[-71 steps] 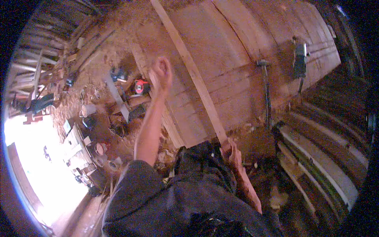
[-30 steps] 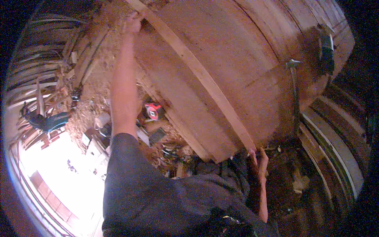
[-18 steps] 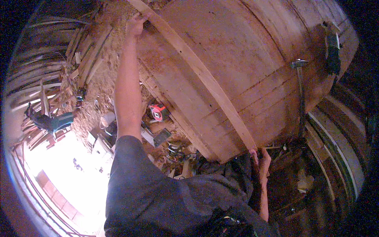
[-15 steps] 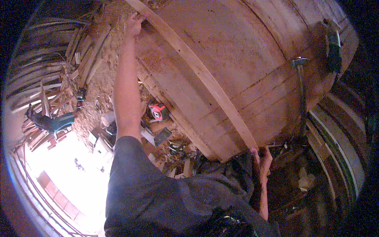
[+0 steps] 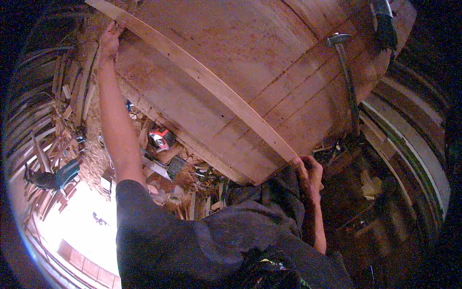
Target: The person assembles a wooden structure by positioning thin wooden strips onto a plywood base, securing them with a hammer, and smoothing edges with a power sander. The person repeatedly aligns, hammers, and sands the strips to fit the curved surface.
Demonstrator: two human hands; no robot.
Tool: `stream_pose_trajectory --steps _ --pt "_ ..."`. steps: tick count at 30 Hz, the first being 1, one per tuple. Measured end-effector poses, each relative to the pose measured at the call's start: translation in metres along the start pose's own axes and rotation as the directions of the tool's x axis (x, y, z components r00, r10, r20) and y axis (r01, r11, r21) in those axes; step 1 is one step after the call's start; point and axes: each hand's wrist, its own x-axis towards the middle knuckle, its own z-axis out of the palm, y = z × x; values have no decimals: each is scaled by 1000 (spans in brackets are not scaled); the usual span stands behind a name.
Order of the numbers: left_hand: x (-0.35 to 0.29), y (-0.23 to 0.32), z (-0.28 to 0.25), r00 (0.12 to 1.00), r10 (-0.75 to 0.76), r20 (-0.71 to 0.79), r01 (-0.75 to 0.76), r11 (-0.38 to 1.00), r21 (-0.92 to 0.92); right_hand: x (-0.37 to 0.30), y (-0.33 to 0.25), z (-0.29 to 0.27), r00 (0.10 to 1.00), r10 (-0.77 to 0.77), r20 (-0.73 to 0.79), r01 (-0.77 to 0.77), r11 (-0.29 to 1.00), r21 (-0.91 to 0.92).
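A long thin wooden batten (image 5: 211,82) runs slantwise across a broad wooden panel (image 5: 288,62), from the far left to the near right. My left hand (image 5: 110,42), at the end of a stretched arm, grips the batten's edge near its far end. My right hand (image 5: 309,174) pinches its near end beside my body, just past the panel's near edge. A few small dark holes or marks dot the batten. On the right of the panel lies a hammer (image 5: 344,72), its metal head away from me and its dark handle towards me.
Left of the panel, a red and white tape measure (image 5: 161,138) sits among wood offcuts and tools. Farther left are shavings and stacked wood strips (image 5: 79,86), with a teal and black handsaw-like tool (image 5: 66,176) near bright light. A dark brush-like object (image 5: 385,29) rests at the far right.
The batten's far end has swung left along with my left hand, so it lies at a flatter slant. My right hand still holds the near end. The whole view has shifted slightly.
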Motion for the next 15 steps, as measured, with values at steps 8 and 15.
stream_pose_trajectory --steps 8,15 --pt "13 -2 -3 999 -32 -24 34 997 68 4 6 -2 999 -42 -29 43 999 12" --pt "16 -17 -7 999 -4 51 -1 994 108 11 21 0 998 9 -61 0 991 137"
